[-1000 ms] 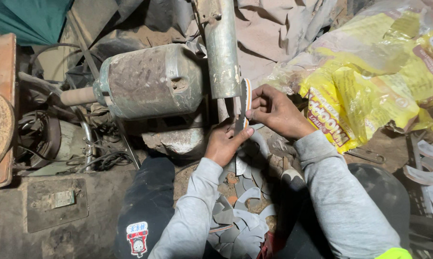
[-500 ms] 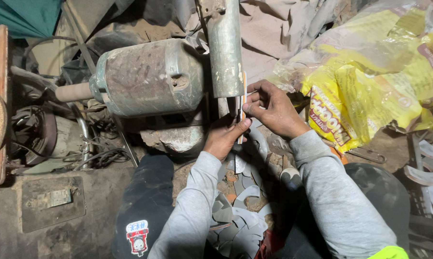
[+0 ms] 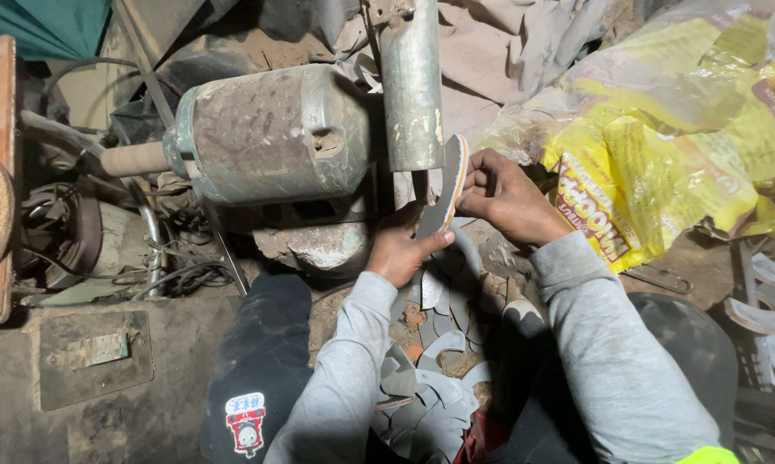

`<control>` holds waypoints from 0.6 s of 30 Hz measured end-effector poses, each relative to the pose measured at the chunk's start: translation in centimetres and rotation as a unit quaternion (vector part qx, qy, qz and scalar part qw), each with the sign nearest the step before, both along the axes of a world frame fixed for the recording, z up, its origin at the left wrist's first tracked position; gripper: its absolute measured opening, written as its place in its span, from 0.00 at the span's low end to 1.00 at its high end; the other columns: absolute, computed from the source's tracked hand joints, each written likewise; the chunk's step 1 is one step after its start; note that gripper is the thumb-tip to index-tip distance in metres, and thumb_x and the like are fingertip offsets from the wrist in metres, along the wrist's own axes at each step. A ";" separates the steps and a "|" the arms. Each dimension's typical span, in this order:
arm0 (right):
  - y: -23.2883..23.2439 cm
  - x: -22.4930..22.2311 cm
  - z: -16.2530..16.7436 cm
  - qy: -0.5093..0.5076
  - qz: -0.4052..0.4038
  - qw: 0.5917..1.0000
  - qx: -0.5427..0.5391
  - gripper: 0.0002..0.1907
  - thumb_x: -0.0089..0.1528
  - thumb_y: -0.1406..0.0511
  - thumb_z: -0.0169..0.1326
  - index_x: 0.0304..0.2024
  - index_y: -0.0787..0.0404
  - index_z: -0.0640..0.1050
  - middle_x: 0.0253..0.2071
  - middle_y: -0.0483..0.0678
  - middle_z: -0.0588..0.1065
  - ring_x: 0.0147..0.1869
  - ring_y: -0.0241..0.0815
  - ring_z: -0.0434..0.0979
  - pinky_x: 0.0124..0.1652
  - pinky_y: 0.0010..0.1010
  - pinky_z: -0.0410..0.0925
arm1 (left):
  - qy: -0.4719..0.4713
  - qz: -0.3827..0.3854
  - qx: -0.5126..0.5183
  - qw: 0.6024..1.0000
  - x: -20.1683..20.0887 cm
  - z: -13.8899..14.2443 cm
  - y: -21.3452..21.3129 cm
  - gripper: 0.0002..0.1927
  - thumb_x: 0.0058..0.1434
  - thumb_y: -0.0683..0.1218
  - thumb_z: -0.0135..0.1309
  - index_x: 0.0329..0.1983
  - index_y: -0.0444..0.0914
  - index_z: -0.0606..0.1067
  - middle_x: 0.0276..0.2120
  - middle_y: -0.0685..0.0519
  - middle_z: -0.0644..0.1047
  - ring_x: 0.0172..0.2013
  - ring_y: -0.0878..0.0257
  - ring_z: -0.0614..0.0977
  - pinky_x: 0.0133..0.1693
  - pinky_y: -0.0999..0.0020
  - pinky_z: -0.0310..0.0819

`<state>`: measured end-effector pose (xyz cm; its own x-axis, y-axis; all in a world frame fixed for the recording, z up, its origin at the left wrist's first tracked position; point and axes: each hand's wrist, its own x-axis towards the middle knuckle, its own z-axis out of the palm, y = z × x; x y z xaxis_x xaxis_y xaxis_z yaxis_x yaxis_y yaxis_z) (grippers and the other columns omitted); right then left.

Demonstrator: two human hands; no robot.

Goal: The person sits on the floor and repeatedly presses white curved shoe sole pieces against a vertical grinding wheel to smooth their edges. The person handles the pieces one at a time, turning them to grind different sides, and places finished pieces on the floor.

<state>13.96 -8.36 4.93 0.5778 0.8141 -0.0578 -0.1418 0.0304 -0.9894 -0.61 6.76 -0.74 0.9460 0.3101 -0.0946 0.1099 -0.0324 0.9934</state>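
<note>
I have both my left hand (image 3: 400,251) and right hand (image 3: 501,196) clamped on the shoe sole (image 3: 444,194), edge against the grinder (image 3: 411,82); next it needs steady turning.

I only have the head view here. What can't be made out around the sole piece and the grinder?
- Head view: the lower end of the flat grey sole piece with an orange edge is covered by the left hand.
- The right hand hides its own fingertips behind the piece.
- Where the piece meets the dull metal guard tube is in shadow: touching or apart, cannot tell.
- The rusty green motor housing hides whatever spins behind it.
</note>
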 end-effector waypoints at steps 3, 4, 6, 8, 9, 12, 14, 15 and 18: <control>-0.3 0.1 0.1 -0.002 0.012 1.000 -0.023 0.18 0.60 0.77 0.56 0.51 0.67 0.68 0.43 0.49 0.77 0.48 0.37 0.79 0.50 0.29 0.74 | -0.009 0.012 0.017 1.000 -0.1 0.2 -0.1 0.38 0.54 0.51 0.68 0.65 0.31 0.70 0.55 0.48 0.80 0.54 0.62 0.80 0.56 0.70 0.72; -0.2 0.2 0.1 -0.006 0.014 0.999 -0.030 0.18 0.59 0.77 0.56 0.51 0.67 0.68 0.44 0.50 0.77 0.48 0.37 0.79 0.50 0.29 0.74 | -0.001 0.015 0.033 0.999 -0.1 0.4 -0.1 0.37 0.54 0.52 0.67 0.64 0.32 0.71 0.54 0.48 0.81 0.52 0.62 0.80 0.55 0.70 0.73; 0.0 0.0 0.1 -0.001 0.011 1.000 -0.014 0.18 0.59 0.77 0.55 0.51 0.67 0.68 0.43 0.50 0.77 0.47 0.37 0.79 0.49 0.30 0.75 | 0.016 0.019 0.063 0.998 -0.1 0.7 -0.2 0.34 0.55 0.52 0.67 0.62 0.32 0.73 0.51 0.49 0.82 0.50 0.63 0.82 0.53 0.70 0.74; 0.2 0.0 0.1 -0.007 0.001 1.000 0.003 0.18 0.60 0.77 0.56 0.51 0.68 0.68 0.43 0.50 0.77 0.46 0.37 0.80 0.48 0.29 0.75 | 0.017 0.028 -0.001 0.999 -0.1 0.9 -0.4 0.30 0.57 0.52 0.66 0.59 0.32 0.76 0.49 0.49 0.83 0.48 0.64 0.81 0.52 0.70 0.75; 0.4 -0.2 0.0 -0.013 -0.008 1.000 0.009 0.18 0.60 0.77 0.56 0.51 0.68 0.68 0.42 0.50 0.77 0.46 0.36 0.79 0.48 0.29 0.75 | 0.019 0.033 -0.033 0.999 -0.1 1.0 -0.5 0.29 0.58 0.52 0.66 0.57 0.31 0.78 0.48 0.49 0.83 0.48 0.64 0.81 0.51 0.70 0.75; 0.9 -0.4 0.2 -0.048 -0.032 0.998 0.005 0.18 0.61 0.76 0.57 0.52 0.68 0.69 0.42 0.48 0.78 0.45 0.34 0.79 0.47 0.26 0.75 | 0.071 0.065 -0.113 0.989 -0.1 1.2 -0.8 0.26 0.57 0.52 0.67 0.55 0.32 0.81 0.47 0.49 0.81 0.42 0.64 0.77 0.41 0.69 0.73; 1.2 -0.6 0.3 -0.065 -0.044 0.997 -0.011 0.18 0.61 0.75 0.57 0.53 0.68 0.70 0.42 0.48 0.78 0.44 0.33 0.78 0.46 0.25 0.74 | 0.027 0.062 -0.143 0.987 -0.1 1.4 -0.9 0.26 0.58 0.52 0.67 0.54 0.32 0.79 0.49 0.51 0.81 0.47 0.66 0.80 0.48 0.73 0.74; 1.2 -0.7 0.4 -0.069 -0.049 0.996 -0.021 0.19 0.61 0.75 0.57 0.54 0.68 0.71 0.41 0.48 0.78 0.43 0.32 0.78 0.45 0.25 0.74 | 0.004 0.060 -0.158 0.986 -0.1 1.4 -1.0 0.26 0.59 0.53 0.67 0.54 0.32 0.78 0.50 0.52 0.81 0.50 0.67 0.81 0.51 0.75 0.75; 1.5 -0.7 0.6 -0.072 -0.050 0.996 -0.025 0.20 0.61 0.74 0.57 0.56 0.68 0.71 0.41 0.47 0.77 0.42 0.32 0.77 0.43 0.24 0.74 | -0.016 0.070 -0.198 0.978 -0.1 1.7 -1.3 0.27 0.58 0.52 0.68 0.54 0.31 0.77 0.45 0.53 0.79 0.43 0.65 0.79 0.44 0.71 0.75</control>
<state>13.21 -6.88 5.55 0.6605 0.7508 -0.0085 0.0019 -0.0131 -0.9999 -0.75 5.42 0.91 0.9012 0.3817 -0.2053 0.0553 0.3686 0.9280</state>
